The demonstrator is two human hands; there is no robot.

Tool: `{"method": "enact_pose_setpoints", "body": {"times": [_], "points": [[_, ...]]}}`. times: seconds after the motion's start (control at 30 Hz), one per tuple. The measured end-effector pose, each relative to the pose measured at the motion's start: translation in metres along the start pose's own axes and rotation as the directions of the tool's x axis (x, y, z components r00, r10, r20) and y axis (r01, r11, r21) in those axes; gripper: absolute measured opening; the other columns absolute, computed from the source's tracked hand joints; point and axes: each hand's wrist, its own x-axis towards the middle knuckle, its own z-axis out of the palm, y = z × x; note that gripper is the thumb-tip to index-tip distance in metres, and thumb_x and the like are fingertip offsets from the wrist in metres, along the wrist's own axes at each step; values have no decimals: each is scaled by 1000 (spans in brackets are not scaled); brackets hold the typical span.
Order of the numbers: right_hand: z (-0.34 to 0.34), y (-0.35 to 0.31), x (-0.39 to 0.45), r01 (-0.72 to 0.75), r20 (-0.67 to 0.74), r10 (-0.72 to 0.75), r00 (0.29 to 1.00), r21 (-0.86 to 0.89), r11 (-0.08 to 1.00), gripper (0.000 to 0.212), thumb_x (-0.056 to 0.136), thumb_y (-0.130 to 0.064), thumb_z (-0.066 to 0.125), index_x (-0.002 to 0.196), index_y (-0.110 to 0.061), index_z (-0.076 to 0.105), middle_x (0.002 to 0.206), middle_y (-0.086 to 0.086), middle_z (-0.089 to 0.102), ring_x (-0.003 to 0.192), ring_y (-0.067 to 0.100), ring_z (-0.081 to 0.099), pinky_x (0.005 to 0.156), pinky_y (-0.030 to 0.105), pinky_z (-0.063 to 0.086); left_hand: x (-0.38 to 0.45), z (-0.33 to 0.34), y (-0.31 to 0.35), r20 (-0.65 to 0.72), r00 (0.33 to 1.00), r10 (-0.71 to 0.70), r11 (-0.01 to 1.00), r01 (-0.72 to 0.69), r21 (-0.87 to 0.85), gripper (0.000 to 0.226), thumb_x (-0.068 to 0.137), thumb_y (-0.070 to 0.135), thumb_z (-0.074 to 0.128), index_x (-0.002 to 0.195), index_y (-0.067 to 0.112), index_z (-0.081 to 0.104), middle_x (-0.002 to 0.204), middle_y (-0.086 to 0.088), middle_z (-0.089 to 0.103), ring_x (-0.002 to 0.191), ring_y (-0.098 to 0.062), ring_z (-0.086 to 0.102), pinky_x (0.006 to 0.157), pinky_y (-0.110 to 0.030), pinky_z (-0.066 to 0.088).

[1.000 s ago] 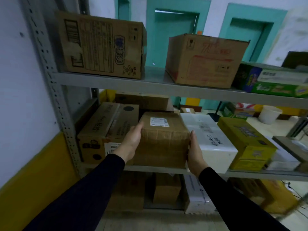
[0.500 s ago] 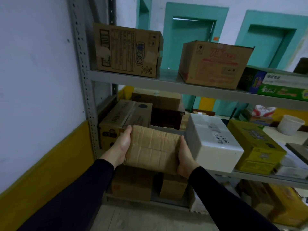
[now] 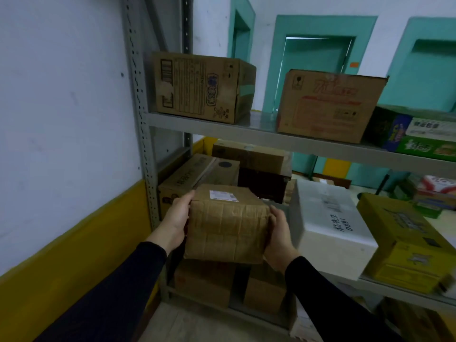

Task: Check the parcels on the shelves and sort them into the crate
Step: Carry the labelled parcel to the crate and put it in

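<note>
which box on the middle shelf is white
The white box with handwritten black characters on its top, standing just right of the taped brown parcel held in both hands; the other boxes there are brown or yellow.

We recorded the parcel (image 3: 228, 228) held in front of the shelving unit (image 3: 283, 141), between the left hand (image 3: 176, 219) and the right hand (image 3: 280, 239). On the top shelf: a printed carton (image 3: 199, 87) at left, a second carton (image 3: 328, 106) to its right. On the middle shelf: a foam box (image 3: 328, 225) right of the parcel, then a flat box (image 3: 407, 245) further right. We noted two small cartons (image 3: 204, 285) on the shelf below the parcel.
</note>
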Motion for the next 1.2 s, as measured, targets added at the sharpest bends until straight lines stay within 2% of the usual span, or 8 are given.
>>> {"method": "enact_pose_setpoints", "body": {"times": [0.13,0.27,0.43,0.67,0.77,0.97,1.1,1.2], "points": [[-10,-10,5,43,33,-43,999,-8,999,61,94,-67,45,135,-23,58,132,10,61,115,33,60,94,46,49,-9,-2,4,26,1000,17,998,-19,62,28,88,23,56,114,21,64,116,-18,63,106,-35,60,92,-45,48],[-13,-19,3,67,80,-55,995,-162,985,58,94,-68,48,136,-29,49,117,3,59,104,26,59,95,48,48,-17,-1,1,110,994,11,991,-25,129,68,75,-8,46,137,20,54,118,-17,65,109,-35,63,79,-47,57],[-6,-16,-4,152,124,-118,985,-321,935,59,96,-59,54,146,-32,41,112,-7,57,100,18,58,91,44,46,-19,-2,2,85,995,58,962,-79,263,87,71,-16,46,148,25,41,124,-13,56,113,-34,57,95,-54,53],[-5,-10,-2,252,144,-214,966,-365,896,52,105,-31,51,154,-30,34,129,-1,57,117,24,58,107,52,47,-18,-9,7,99,991,87,960,-110,256,84,76,-17,51,150,20,34,126,-11,53,111,-30,56,89,-47,55],[-7,-8,-2,309,177,-261,949,-365,878,53,103,-24,55,151,-40,35,130,-5,57,115,20,59,103,50,49,-20,-8,8,79,991,104,949,-123,290,72,82,-4,58,147,19,37,123,-10,58,109,-28,56,96,-49,49],[-12,-6,0,358,204,-298,933,-413,838,57,98,-8,59,143,-35,38,135,-3,49,125,24,52,87,38,53,-22,-11,19,115,992,45,952,-77,297,81,77,81,54,142,35,47,140,8,51,131,-20,42,117,-57,24],[-16,-2,3,357,205,-296,933,-430,829,32,99,-4,55,125,-23,50,124,1,58,108,21,62,77,37,57,-26,-12,30,87,996,19,986,-34,166,94,85,84,26,150,18,38,147,-12,47,126,-27,44,113,-50,28],[-19,-1,7,293,188,-253,949,-233,927,9,101,-11,45,96,-9,53,104,15,62,96,31,63,85,44,53,-22,-16,33,133,991,-17,998,9,65,86,75,93,22,134,36,47,124,-9,59,121,-34,48,108,-61,30]]}}
